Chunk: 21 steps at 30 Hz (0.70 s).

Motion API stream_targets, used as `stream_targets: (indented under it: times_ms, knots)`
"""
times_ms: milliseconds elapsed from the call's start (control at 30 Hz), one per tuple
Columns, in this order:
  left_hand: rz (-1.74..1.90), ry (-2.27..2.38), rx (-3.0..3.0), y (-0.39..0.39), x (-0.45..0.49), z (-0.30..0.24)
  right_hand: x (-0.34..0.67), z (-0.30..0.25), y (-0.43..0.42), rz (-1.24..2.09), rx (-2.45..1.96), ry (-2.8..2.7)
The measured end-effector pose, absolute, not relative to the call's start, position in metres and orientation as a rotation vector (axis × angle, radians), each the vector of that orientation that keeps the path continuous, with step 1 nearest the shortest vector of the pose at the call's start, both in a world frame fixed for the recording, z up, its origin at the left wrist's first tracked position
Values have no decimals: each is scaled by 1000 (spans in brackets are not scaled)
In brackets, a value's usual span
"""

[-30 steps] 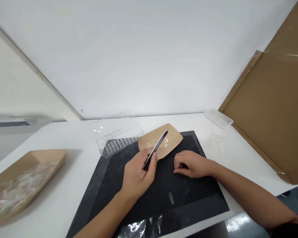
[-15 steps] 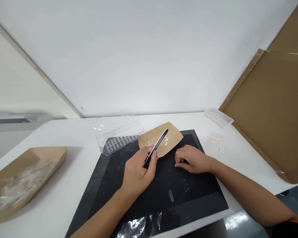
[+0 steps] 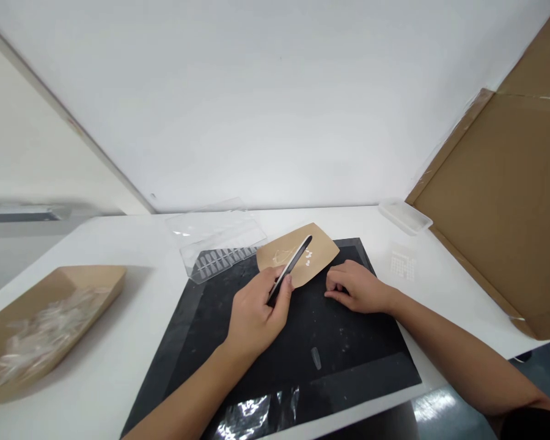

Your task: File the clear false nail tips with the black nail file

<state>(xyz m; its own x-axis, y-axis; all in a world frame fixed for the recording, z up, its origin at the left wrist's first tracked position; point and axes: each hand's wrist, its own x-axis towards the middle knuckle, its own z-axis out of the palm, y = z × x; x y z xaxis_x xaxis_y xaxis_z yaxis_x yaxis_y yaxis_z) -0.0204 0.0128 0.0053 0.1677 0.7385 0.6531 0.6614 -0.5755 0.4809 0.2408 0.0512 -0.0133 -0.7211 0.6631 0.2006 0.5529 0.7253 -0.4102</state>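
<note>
My left hand (image 3: 259,308) is closed around a nail file (image 3: 297,253), a long flat strip, black with a pale edge. The file points up and away over a tan paper tray (image 3: 323,247) that bears small white bits and pale shreds. To the right, my right hand (image 3: 355,286) rests loosely curled on the black mat (image 3: 297,348), close to that tray's near edge; whatever its fingers might hold is hidden. One clear nail tip (image 3: 316,358) lies on the mat below my hands. A clear box (image 3: 222,253) with rows of nail tips overlaps the mat's far left corner.
On the left stands a long tan paper tray (image 3: 91,272) with clear plastic pieces inside. A translucent shallow box (image 3: 406,217) sits at the back right, near a sheet of small pale shapes (image 3: 403,266). Cardboard panels (image 3: 495,214) border the right side; a white wall (image 3: 275,122) rises behind.
My right hand has shifted slightly upward with its fingers still curled. The nail file stays in my left hand almost unmoved. The whole view has shifted a little.
</note>
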Motion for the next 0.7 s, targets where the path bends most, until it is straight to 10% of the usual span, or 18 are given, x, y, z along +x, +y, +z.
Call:
stream_targets:
  times_ms: [700]
  knots:
    - [1356,1409,2318,14,-22,-1,244,-22,57,467,-1263,-2311]
